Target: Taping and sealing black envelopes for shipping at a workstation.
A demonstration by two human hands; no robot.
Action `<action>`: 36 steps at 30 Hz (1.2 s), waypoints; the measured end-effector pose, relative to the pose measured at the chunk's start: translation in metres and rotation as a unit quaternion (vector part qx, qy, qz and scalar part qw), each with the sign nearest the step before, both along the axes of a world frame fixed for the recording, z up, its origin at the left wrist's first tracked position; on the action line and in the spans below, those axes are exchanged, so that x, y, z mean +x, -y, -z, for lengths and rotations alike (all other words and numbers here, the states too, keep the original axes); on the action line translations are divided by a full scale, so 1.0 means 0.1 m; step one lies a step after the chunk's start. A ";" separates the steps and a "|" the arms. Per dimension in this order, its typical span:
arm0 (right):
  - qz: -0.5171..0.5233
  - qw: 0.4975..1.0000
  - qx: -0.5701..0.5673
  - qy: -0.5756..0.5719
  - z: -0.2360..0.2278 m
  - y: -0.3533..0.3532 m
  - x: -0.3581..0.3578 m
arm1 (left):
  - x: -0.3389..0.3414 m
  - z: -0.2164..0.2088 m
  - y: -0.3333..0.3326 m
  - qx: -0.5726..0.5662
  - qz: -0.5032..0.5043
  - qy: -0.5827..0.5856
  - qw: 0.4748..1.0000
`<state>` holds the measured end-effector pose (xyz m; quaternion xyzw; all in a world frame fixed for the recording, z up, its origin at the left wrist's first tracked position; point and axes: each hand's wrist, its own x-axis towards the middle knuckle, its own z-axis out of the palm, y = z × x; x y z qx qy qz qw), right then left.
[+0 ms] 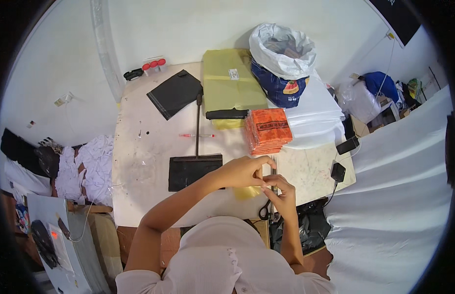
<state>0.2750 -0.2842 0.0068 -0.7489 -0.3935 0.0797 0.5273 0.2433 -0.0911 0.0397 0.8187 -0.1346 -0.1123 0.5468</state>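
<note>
Over the table's front edge, my left hand [244, 172] and my right hand [282, 192] meet with fingertips pinched together. Whatever lies between them is too small to make out. A translucent yellow piece of plastic [247, 192] shows just under my left hand; whether the fingers touch it I cannot tell. Scissors with black handles [264, 211] lie beneath my right hand, partly covered by it. Left of my hands, a black flat sheet [194, 173] has a T-shaped metal tool [197, 127] resting across it.
Stacked orange plastic packets [269, 128] sit beyond my hands, beside yellow sheets [227, 81] and white sheets [315, 117]. A blue-and-white sack [281, 73] stands behind. A black bag [176, 93] and a red-and-clear pen [197, 135] lie farther left. Black adapters [338, 171] with cables occupy the right edge.
</note>
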 end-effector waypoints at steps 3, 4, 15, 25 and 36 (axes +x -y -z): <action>0.046 0.999 0.009 -0.022 0.00 -0.04 -0.06 | 0.03 0.06 -0.05 -0.033 0.023 -0.028 0.999; 0.044 0.998 0.020 -0.036 0.04 -0.03 -0.05 | 0.05 0.16 -0.07 -0.031 0.020 -0.028 0.999; 0.049 0.986 0.075 -0.140 0.14 0.01 -0.02 | -0.11 0.66 -0.10 -0.105 0.029 0.005 0.994; 0.025 0.982 0.098 -0.157 0.03 0.05 0.03 | -0.14 0.60 -0.04 -0.178 -0.046 0.010 0.983; -0.126 0.818 0.345 -0.443 0.60 0.26 0.31 | -0.19 0.43 0.25 -0.076 -0.076 0.115 0.987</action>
